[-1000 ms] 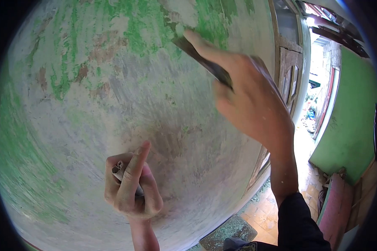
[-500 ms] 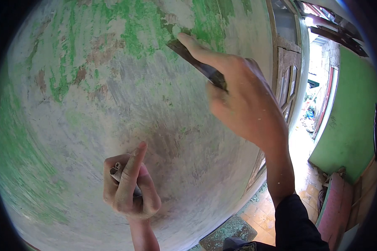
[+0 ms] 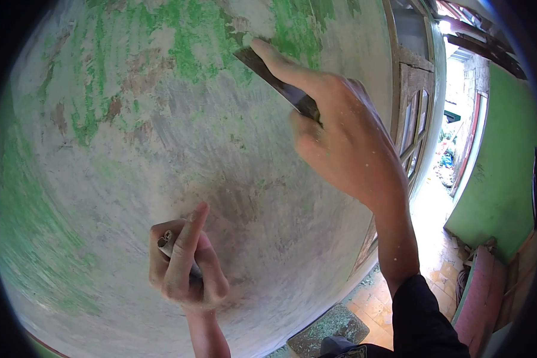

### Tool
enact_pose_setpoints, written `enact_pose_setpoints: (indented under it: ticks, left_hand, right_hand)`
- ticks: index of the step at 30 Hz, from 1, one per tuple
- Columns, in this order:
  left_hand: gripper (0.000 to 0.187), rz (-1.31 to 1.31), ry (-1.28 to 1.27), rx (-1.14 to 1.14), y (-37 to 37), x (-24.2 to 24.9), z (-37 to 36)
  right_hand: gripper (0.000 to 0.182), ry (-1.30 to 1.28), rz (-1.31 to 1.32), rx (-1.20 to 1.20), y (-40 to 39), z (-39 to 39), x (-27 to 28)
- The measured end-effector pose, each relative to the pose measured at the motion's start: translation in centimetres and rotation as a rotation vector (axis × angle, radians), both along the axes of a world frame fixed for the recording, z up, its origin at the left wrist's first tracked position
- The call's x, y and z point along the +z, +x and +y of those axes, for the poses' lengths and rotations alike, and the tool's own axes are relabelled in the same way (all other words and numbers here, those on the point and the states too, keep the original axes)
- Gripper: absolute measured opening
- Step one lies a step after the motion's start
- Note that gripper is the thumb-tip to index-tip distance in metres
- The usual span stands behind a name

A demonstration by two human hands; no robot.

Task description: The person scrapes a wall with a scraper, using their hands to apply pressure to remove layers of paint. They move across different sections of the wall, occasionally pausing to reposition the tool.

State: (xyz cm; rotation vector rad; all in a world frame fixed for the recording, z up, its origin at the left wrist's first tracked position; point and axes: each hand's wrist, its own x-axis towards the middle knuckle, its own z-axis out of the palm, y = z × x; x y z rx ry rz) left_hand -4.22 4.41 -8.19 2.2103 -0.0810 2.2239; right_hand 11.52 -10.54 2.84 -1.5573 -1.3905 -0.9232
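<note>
My right hand (image 3: 349,140) is closed around a paint scraper (image 3: 267,76), its index finger stretched along the dark blade. The blade's end lies at the wall (image 3: 119,191), close to patches of green paint (image 3: 197,42). Lower down, my left hand (image 3: 188,268) is closed on a small grey-white rolled-up sheet (image 3: 167,241), whose open end shows between the fingers. Its index finger points up towards a brownish patch of the wall. What the sheet is made of I cannot make out.
A wooden door with glass panes (image 3: 409,113) stands right of the wall. Green flakes cover a dark mat (image 3: 331,334) on the tiled floor (image 3: 376,310). Farther right are a green wall (image 3: 495,161) and a pink board-like piece (image 3: 483,292).
My right hand and the scraper have shifted slightly up and left across the wall. My left hand keeps its grip on the rolled-up sheet in nearly the same place.
</note>
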Motion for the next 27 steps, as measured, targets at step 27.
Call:
enact_pose_setpoints:
  ticks: [27]
  left_hand:
    - [0.040,-0.001,-0.028,-0.001,0.7,-0.3,-0.2]
  right_hand:
    - [0.064,-0.097,0.011,-0.038,0.0,-0.9,0.0]
